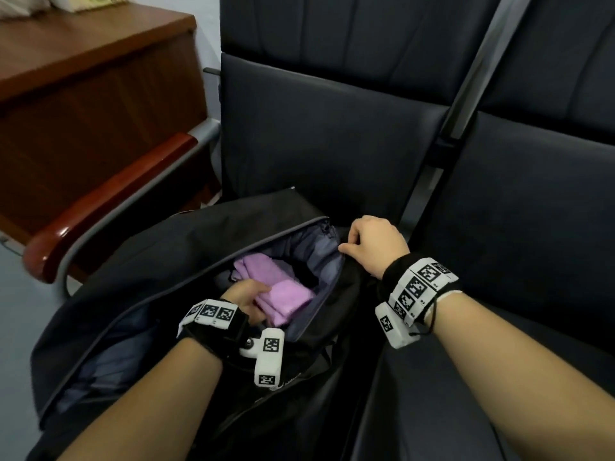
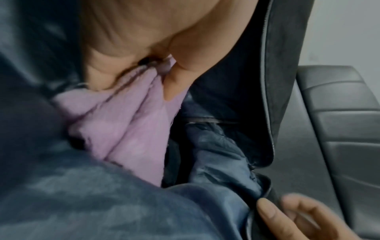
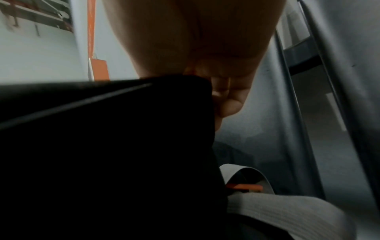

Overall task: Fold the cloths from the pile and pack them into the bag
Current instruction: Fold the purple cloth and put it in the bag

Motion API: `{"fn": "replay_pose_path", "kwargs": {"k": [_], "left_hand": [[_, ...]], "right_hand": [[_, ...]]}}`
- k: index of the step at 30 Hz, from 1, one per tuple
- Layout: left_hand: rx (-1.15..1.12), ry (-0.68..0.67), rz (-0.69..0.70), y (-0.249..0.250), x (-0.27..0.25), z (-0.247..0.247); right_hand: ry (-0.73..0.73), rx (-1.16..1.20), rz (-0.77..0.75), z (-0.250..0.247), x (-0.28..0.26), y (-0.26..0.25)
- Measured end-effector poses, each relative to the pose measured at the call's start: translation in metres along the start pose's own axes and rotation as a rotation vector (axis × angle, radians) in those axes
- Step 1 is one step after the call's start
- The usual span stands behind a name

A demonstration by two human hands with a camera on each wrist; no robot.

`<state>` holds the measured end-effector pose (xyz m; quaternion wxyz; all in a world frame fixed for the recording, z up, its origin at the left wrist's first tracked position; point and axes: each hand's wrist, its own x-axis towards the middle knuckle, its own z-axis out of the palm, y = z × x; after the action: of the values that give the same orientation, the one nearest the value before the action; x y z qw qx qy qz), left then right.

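A black bag (image 1: 139, 257) with a grey lining lies unzipped on the left seat. My left hand (image 1: 249, 294) reaches into its opening and grips a folded lilac cloth (image 1: 289, 299); the left wrist view shows the thumb and fingers pinching that cloth (image 2: 131, 129). Another lilac cloth (image 1: 256, 266) lies deeper in the bag. My right hand (image 1: 372, 244) pinches the bag's right rim and holds the opening wide. In the right wrist view its curled fingers (image 3: 228, 104) clamp the black bag edge (image 3: 123, 129). In the left wrist view the right hand (image 2: 298, 217) appears at the lower right.
The dark padded seats (image 1: 332, 134) stand in a row, with a metal frame bar (image 1: 466, 94) between them. A red-brown armrest (image 1: 109, 207) flanks the bag on the left. A wooden cabinet (image 1: 83, 78) stands behind it.
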<state>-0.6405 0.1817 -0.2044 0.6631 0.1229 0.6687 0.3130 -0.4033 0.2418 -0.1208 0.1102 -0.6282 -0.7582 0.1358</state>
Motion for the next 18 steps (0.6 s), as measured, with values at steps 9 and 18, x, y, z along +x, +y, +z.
{"fn": "replay_pose_path", "kwargs": {"k": [9, 18], "left_hand": [[0.134, 0.041, 0.067, 0.003, 0.016, 0.009], [0.075, -0.065, 0.176, 0.028, 0.03, 0.065]], "right_hand": [[-0.086, 0.117, 0.005, -0.028, -0.01, 0.007], [0.204, 0.325, -0.117, -0.047, -0.04, 0.001]]}}
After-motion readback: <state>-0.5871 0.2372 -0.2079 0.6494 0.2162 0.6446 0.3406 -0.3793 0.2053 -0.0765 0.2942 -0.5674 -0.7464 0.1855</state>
